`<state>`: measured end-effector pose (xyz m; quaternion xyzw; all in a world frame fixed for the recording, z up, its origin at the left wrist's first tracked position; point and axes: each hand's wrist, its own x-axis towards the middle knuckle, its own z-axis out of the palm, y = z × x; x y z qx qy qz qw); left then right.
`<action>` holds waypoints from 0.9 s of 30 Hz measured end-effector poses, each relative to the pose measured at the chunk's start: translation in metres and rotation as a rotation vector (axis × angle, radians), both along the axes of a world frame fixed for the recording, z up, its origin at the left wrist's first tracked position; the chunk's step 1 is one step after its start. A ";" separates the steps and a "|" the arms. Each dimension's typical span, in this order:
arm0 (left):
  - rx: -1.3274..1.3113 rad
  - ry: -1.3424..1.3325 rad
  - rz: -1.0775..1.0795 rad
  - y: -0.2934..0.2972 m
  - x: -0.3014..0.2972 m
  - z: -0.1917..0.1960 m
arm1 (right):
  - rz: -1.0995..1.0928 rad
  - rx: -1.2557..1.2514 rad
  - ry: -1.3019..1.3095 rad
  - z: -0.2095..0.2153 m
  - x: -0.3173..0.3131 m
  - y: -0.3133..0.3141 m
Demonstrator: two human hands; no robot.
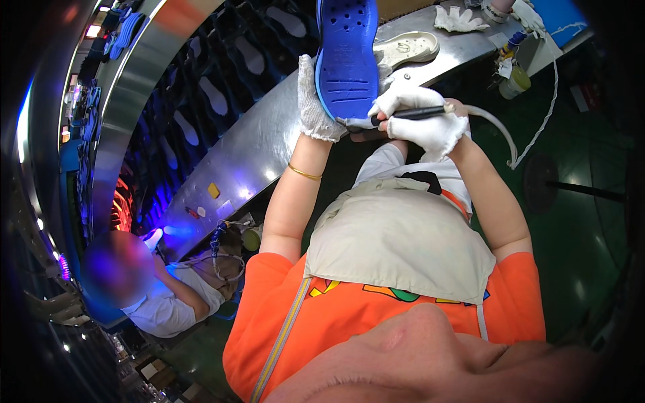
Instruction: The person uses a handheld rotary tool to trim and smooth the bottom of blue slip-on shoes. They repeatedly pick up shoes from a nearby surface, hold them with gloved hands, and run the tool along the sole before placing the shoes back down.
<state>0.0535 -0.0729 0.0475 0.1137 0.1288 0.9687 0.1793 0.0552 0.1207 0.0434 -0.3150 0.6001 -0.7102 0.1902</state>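
Observation:
My left hand (316,107), in a white knit glove, holds a blue clog-shaped shoe (346,64) by its side near the heel. The inside faces up, with round holes toward the far end, which the top of the picture cuts off. My right hand (426,131), gloved with some fingertips bare, is closed around a slim black-handled tool (416,113), whose kind I cannot make out. Its tip lies close to the shoe's heel edge; I cannot tell whether they touch. Just beyond my right hand, an off-white shoe (406,48) lies on the metal bench.
A curved metal bench (242,158) borders a conveyor carrying dark trays with pale soles (213,96). A spare white glove (460,19) lies far right, near another person's hand. A pale hose (497,124) curves beside my right wrist. A co-worker (171,295) sits at left.

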 end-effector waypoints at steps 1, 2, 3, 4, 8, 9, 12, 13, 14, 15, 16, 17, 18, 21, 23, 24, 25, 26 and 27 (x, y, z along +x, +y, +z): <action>0.012 -0.009 -0.017 -0.004 -0.003 -0.004 | -0.026 -0.015 0.019 0.002 -0.001 0.002; 0.014 0.001 -0.022 -0.004 -0.003 -0.002 | -0.051 -0.031 0.039 0.005 -0.002 0.002; 0.016 0.010 -0.026 -0.003 -0.004 0.002 | -0.048 -0.040 -0.109 0.009 0.001 0.002; 0.018 0.020 -0.031 -0.004 -0.004 0.004 | -0.026 -0.058 -0.154 0.007 0.004 0.001; 0.014 0.049 -0.037 -0.012 -0.011 0.006 | 0.084 -0.058 -0.195 -0.006 0.010 -0.001; -0.059 0.067 0.028 -0.017 -0.014 0.003 | 0.095 -0.024 -0.190 -0.010 0.011 0.001; 0.029 0.035 -0.080 -0.018 -0.013 0.009 | 0.058 -0.111 -0.281 0.001 0.014 0.007; 0.004 0.067 -0.100 -0.018 -0.013 0.008 | 0.043 -0.148 -0.225 0.001 0.009 0.007; -0.003 0.072 -0.139 -0.014 -0.011 0.012 | 0.029 -0.186 -0.169 0.006 0.006 0.007; -0.081 0.027 -0.121 -0.017 -0.012 0.011 | -0.017 -0.107 -0.057 0.021 0.007 0.008; -0.159 -0.017 -0.102 -0.021 -0.012 0.009 | -0.041 -0.086 0.157 0.024 0.004 0.005; -0.214 -0.034 -0.075 -0.018 -0.013 0.012 | -0.070 -0.063 0.370 0.025 -0.003 0.002; -0.270 -0.050 -0.047 -0.013 -0.013 0.018 | -0.098 -0.037 0.584 0.026 -0.007 0.001; -0.469 -0.104 -0.005 -0.014 -0.018 0.019 | -0.004 0.068 0.590 0.017 -0.009 -0.004; -0.599 -0.141 0.023 -0.019 -0.025 0.016 | 0.063 0.139 0.569 0.013 -0.013 -0.005; -0.661 -0.141 0.031 -0.019 -0.025 0.016 | 0.076 0.143 0.573 0.010 -0.015 -0.007; -0.723 -0.142 0.038 -0.018 -0.023 0.018 | 0.089 0.147 0.577 0.008 -0.017 -0.008; -0.785 -0.143 0.045 -0.016 -0.021 0.022 | 0.112 0.183 0.524 0.010 -0.018 -0.007; -0.813 -0.106 0.033 -0.014 -0.020 0.025 | 0.135 0.219 0.471 0.014 -0.019 -0.005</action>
